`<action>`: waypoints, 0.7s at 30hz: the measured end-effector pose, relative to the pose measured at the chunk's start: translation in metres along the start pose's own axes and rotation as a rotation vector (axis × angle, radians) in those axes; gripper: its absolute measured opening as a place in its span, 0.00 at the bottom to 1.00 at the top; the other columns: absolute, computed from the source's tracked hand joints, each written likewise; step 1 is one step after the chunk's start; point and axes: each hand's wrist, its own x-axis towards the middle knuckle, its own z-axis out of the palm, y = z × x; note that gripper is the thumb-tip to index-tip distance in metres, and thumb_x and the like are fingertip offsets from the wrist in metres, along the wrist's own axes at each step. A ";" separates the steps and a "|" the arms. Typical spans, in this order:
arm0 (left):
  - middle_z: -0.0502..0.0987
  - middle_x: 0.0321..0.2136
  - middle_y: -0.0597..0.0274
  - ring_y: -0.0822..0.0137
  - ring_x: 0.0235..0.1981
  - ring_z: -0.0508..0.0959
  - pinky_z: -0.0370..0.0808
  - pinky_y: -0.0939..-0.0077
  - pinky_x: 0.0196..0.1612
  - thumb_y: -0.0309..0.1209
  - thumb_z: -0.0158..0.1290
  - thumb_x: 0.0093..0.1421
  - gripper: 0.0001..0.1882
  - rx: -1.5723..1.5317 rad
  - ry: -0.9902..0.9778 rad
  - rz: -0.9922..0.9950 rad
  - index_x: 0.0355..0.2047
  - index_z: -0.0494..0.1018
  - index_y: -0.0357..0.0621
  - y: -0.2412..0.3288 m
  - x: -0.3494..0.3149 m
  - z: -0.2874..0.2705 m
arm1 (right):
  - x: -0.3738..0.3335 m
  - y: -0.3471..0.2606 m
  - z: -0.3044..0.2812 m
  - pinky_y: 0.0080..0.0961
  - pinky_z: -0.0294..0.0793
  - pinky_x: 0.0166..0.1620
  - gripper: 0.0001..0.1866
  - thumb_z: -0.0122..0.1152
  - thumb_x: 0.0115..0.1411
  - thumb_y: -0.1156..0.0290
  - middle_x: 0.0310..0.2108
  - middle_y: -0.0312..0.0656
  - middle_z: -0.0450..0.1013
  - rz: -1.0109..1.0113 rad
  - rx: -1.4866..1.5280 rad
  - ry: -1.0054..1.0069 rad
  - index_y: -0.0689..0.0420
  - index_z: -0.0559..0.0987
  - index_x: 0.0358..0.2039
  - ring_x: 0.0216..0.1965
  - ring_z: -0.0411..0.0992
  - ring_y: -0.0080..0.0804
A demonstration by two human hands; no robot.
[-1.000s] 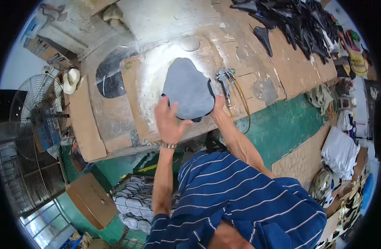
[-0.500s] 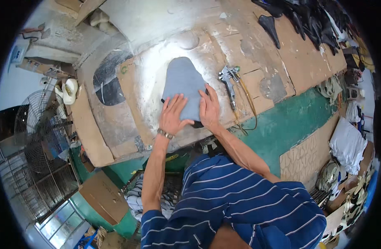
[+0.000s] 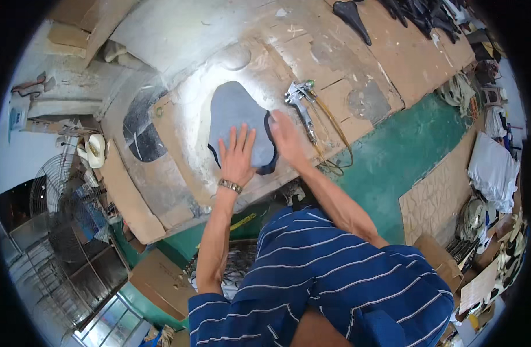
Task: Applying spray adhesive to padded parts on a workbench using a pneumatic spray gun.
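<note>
A grey, rounded sheet of material [image 3: 233, 113] with a dark edge lies flat on a cardboard-covered bench [image 3: 184, 121]. My left hand [image 3: 238, 157] presses flat on its near part, fingers spread, a metal watch band at the wrist. My right hand [image 3: 284, 136] rests on the sheet's right edge, fingers together and blurred. A metal spray gun [image 3: 300, 98] with a yellowish hose lies just right of my right hand.
Black saddle-shaped pieces [image 3: 358, 17] lie at the far end of the bench. A green table surface [image 3: 404, 150] lies to the right, with a patterned board [image 3: 433, 196]. A floor fan [image 3: 63, 191] and cardboard boxes [image 3: 155, 283] stand at the left.
Both hands slid over the grey sheet; the left hand moved from its left edge onto its near middle, the right hand shifted to the right edge.
</note>
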 end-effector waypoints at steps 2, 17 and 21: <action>0.50 0.77 0.60 0.48 0.76 0.50 0.51 0.30 0.71 0.37 0.76 0.38 0.63 -0.067 -0.032 -0.026 0.74 0.55 0.55 -0.009 0.001 -0.002 | 0.016 0.027 -0.035 0.49 0.71 0.58 0.24 0.57 0.65 0.64 0.57 0.59 0.72 -0.028 -0.342 0.035 0.62 0.74 0.59 0.54 0.72 0.63; 0.46 0.77 0.55 0.43 0.76 0.47 0.49 0.25 0.69 0.61 0.76 0.24 0.79 -0.060 -0.152 0.014 0.76 0.49 0.48 0.012 0.018 -0.019 | 0.059 0.080 -0.125 0.51 0.79 0.42 0.19 0.63 0.52 0.71 0.35 0.62 0.78 0.256 -0.640 -0.216 0.65 0.77 0.45 0.38 0.79 0.60; 0.48 0.76 0.47 0.38 0.75 0.48 0.49 0.24 0.69 0.66 0.74 0.25 0.80 0.032 -0.174 -0.017 0.75 0.49 0.44 0.035 0.011 -0.025 | 0.008 0.020 -0.185 0.49 0.76 0.39 0.18 0.67 0.52 0.64 0.30 0.57 0.78 0.385 -0.416 -0.169 0.61 0.77 0.40 0.35 0.79 0.58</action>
